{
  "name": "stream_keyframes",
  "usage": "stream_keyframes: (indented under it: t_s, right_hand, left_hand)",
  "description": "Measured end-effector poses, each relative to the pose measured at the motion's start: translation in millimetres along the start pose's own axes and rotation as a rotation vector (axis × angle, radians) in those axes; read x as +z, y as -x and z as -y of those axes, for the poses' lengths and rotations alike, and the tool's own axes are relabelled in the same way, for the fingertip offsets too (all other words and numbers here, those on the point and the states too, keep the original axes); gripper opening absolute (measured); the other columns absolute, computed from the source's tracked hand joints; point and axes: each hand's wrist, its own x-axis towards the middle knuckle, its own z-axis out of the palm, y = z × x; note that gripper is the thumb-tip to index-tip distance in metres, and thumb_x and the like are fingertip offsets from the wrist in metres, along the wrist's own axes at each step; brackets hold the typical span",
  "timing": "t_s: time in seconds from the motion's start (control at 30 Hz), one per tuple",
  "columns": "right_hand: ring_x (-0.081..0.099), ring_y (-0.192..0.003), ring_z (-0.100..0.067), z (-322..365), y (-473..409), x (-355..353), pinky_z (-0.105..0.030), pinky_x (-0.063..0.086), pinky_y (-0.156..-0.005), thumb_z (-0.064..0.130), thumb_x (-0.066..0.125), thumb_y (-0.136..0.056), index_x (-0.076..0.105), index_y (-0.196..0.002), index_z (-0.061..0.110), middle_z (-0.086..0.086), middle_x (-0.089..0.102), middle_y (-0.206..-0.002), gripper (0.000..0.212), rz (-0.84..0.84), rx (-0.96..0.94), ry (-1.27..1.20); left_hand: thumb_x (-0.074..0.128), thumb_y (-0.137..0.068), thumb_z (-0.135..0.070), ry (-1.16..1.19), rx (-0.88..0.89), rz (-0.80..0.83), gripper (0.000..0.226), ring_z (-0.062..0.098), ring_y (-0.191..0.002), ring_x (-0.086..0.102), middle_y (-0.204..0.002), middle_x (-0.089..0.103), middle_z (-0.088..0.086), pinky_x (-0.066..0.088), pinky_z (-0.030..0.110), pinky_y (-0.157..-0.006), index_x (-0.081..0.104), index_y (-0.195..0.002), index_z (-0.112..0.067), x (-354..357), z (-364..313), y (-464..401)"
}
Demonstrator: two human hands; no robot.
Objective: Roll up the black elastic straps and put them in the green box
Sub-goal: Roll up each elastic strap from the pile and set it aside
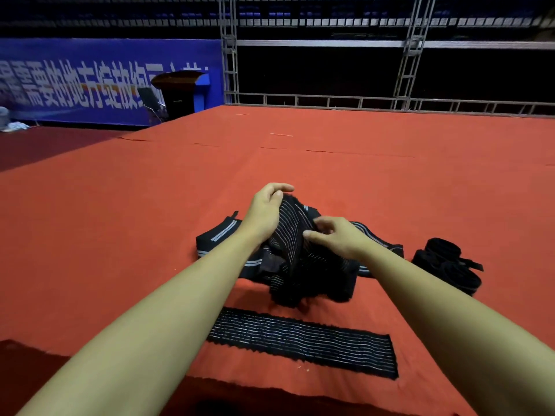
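Striped strap (pixel 292 232) bunched between left hand (pixel 264 211), right hand (pixel 339 238) fingers.

Both hands (pixel 264 211) (pixel 339 238) grip bunched strap (pixel 292 235)

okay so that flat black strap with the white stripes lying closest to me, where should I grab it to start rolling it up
Probably by the squared right end of the flat striped strap, coming from the right and pinching the short edge with thumb on top. It lies stretched out flat on the red cloth, apart from the pile, and that end is bare; the other end runs under the left forearm.
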Motion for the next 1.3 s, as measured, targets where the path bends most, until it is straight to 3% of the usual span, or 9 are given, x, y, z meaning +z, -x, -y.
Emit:
stream_keyframes:
  t_s: [0.07,0.17,0.4,0.6,0.67,0.77,0.97,1.17,1.3]
  right_hand:
    - [0.034,-0.052,-0.008,1,1,0,-0.028,0.029,-0.055,0.044,0.068,-0.096,0.044,-0.065,0.017,0.002,0.040,-0.063,0.048,0.011,-0.013,0.078]
    - [0.048,-0.041,-0.004,6,7,-6,-0.022,0.036,-0.047,0.041,0.061,-0.102,0.058,-0.076,0.008,-0.004,0.056,-0.058,0.042,-0.095,0.029,-0.164]
    - [0.064,-0.061,-0.013,33,4,-24,-0.025,0.053,-0.052,0.040,0.066,-0.098,0.070,-0.094,0.010,-0.007,0.070,-0.079,0.031,-0.176,0.113,-0.890]
    - [0.069,-0.063,-0.018,52,0,-32,-0.025,0.055,-0.052,0.036,0.072,-0.095,0.067,-0.089,0.015,-0.003,0.072,-0.078,0.023,-0.334,0.120,-1.018]
    - [0.073,-0.067,-0.016,60,1,-34,-0.022,0.058,-0.058,0.028,0.073,-0.095,0.067,-0.094,0.011,-0.004,0.075,-0.083,0.018,-0.405,0.113,-1.109]
    - [0.075,-0.083,-0.019,69,5,-31,-0.026,0.062,-0.074,0.021,0.075,-0.094,0.065,-0.111,0.004,-0.012,0.076,-0.099,0.026,-0.438,0.100,-1.209]
    - [0.071,-0.081,-0.007,90,23,-18,-0.021,0.056,-0.079,0.017,0.064,-0.100,0.064,-0.092,0.018,0.006,0.075,-0.085,0.009,-0.308,0.030,-1.222]
    - [0.064,-0.124,-0.020,94,33,-13,-0.034,0.048,-0.109,0.029,0.059,-0.103,0.061,-0.128,0.016,-0.007,0.069,-0.130,0.029,-0.281,0.034,-1.449]
    - [0.064,-0.124,-0.026,94,36,-16,-0.039,0.050,-0.108,0.028,0.064,-0.099,0.060,-0.133,0.008,-0.014,0.065,-0.136,0.040,-0.314,0.108,-1.594]
  left_hand:
    - [0.036,-0.110,-0.015,0.003,-0.009,-0.069,0.038,0.041,-0.119,0.060,-0.109,0.067,-0.001,0.047,0.055,-0.103,0.066,-0.101,-0.036,-5,-2,-4]
    - [0.034,-0.108,-0.020,0.007,-0.042,-0.201,0.038,0.034,-0.114,0.063,-0.117,0.068,0.007,0.053,0.056,-0.097,0.064,-0.097,-0.041,-20,4,-11]
    - [0.041,-0.107,-0.021,0.021,-0.193,-0.181,0.027,0.024,-0.105,0.064,-0.120,0.066,0.005,0.053,0.045,-0.093,0.066,-0.105,-0.030,-30,22,-7]
    - [0.060,-0.103,-0.029,0.148,-0.130,-0.112,0.014,0.014,-0.080,0.067,-0.098,0.071,0.002,0.054,0.026,-0.071,0.068,-0.098,-0.019,-18,3,6]
    - [0.059,-0.103,-0.039,0.301,-0.196,0.031,0.033,0.018,-0.065,0.068,-0.085,0.072,0.009,0.054,0.024,-0.058,0.070,-0.094,-0.010,-11,-16,14]
    - [0.057,-0.099,-0.055,0.400,-0.259,0.134,0.052,0.025,-0.078,0.076,-0.096,0.078,0.011,0.063,0.033,-0.072,0.073,-0.105,-0.006,2,-36,21]
    - [0.066,-0.100,-0.027,0.558,-0.165,-0.034,0.017,0.020,-0.091,0.073,-0.100,0.071,0.007,0.061,0.029,-0.076,0.066,-0.095,-0.011,18,-45,18]
    - [0.056,-0.105,-0.012,0.553,-0.137,-0.022,0.009,0.021,-0.085,0.073,-0.098,0.072,0.012,0.061,0.028,-0.074,0.062,-0.100,-0.007,8,-42,22]
    - [0.054,-0.106,-0.014,0.477,-0.186,0.022,0.013,0.024,-0.083,0.071,-0.102,0.072,0.015,0.059,0.028,-0.066,0.064,-0.100,-0.006,-8,-34,30]
